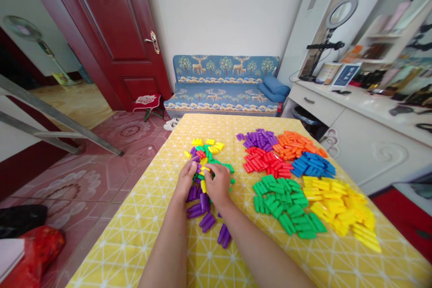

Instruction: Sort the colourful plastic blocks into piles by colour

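Both my hands work at a joined cluster of coloured plastic pieces [206, 153] on the yellow tablecloth [141, 229]. My left hand [185, 181] curls its fingers on the cluster's left side, near purple pieces. My right hand [218, 183] pinches a yellow piece [204, 185] at the cluster's middle. Loose purple pieces [205, 221] lie just below my hands and between my forearms.
Sorted piles lie to the right: purple [258, 138], orange [295, 144], red [268, 162], blue [313, 165], green [286, 204] and yellow [340, 204]. A blue sofa [222, 85] stands beyond the table, a white cabinet [357, 139] at right, red bags [35, 247] at lower left.
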The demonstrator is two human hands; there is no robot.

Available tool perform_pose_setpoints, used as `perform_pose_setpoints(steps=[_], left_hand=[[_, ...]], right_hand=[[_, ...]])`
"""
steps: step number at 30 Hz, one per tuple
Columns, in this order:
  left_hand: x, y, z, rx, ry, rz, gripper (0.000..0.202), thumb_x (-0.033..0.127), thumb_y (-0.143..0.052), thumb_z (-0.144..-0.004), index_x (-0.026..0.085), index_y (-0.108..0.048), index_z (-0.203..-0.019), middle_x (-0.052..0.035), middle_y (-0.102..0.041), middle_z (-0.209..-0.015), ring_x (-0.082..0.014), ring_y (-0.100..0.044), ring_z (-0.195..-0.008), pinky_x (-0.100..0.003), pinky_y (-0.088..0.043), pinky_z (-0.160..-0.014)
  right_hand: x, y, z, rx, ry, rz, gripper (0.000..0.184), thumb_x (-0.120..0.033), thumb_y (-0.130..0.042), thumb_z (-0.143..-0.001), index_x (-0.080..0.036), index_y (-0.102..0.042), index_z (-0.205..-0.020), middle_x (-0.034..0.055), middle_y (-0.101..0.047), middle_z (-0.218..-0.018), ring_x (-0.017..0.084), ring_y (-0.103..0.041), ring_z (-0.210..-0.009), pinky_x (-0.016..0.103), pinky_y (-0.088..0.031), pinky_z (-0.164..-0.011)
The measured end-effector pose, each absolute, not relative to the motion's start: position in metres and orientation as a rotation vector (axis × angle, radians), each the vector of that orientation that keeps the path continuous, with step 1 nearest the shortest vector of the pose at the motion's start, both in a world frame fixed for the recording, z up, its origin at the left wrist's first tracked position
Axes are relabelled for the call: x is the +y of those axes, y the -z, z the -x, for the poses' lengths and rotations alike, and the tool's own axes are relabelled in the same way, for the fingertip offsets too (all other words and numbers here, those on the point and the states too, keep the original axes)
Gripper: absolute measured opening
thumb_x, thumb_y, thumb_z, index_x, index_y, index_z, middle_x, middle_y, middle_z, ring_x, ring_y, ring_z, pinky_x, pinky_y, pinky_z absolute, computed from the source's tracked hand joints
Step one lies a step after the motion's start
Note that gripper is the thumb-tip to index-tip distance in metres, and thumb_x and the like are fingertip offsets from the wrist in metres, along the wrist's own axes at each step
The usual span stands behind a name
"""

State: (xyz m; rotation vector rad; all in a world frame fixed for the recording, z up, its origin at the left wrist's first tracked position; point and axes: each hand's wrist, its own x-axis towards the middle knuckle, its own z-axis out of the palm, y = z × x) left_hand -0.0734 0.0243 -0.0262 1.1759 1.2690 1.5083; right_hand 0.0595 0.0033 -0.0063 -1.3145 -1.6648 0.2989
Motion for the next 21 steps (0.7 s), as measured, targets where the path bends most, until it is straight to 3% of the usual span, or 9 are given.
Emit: perform_pose_setpoints(steps=[7, 10, 15, 21], left_hand=[[0.026, 0.029, 0.074, 1.320, -1.497, -1.313, 0.048, 0.055, -0.055, -0.081, 0.017, -0.068, -0.108, -0.0098, -0.064, -0.120, -0.0265, -0.054, -0.116, -0.040, -0.033, -0.107], [0.026, 0.030, 0.073, 1.352, -1.484, -1.340, 0.045, 0.053, -0.052, -0.083, 0.017, -0.067, -0.106, -0.0105, -0.064, -0.118, -0.0262, -0.054, -0.116, -0.041, -0.035, -0.106], [0.026, 0.027, 0.070, 1.349, -1.497, -1.331, 0.040, 0.051, -0.052, -0.084, 0.016, -0.069, -0.095, -0.0104, -0.063, -0.118, -0.0251, -0.056, -0.111, -0.039, -0.040, -0.101], [0.026, 0.027, 0.071, 1.323, -1.490, -1.276, 0.040, 0.053, -0.056, -0.080, 0.016, -0.070, -0.087, -0.0098, -0.067, -0.107, -0.0253, -0.059, -0.107, -0.039, -0.043, -0.098]], right_hand=[[-0.007, 0.003, -0.065, -1.712, -0.281, 1.332, 0.016, -0.023, -0.055, -0.085, -0.022, -0.070, -0.091, 0.0030, -0.070, -0.085, 0.019, -0.060, -0.085, 0.034, -0.038, -0.084], [-0.007, 0.000, -0.066, -1.682, -0.360, 1.380, 0.016, -0.025, -0.057, -0.082, -0.023, -0.072, -0.089, 0.0027, -0.071, -0.085, 0.020, -0.061, -0.082, 0.034, -0.042, -0.084], [-0.006, 0.002, -0.062, -1.400, -0.644, 1.460, 0.020, -0.030, -0.057, -0.077, -0.023, -0.073, -0.088, 0.0024, -0.073, -0.081, 0.018, -0.065, -0.071, 0.030, -0.050, -0.070], [-0.008, 0.003, -0.065, -1.519, -0.535, 1.421, 0.018, -0.029, -0.059, -0.077, -0.023, -0.074, -0.085, 0.0034, -0.073, -0.080, 0.019, -0.066, -0.074, 0.032, -0.049, -0.077]])
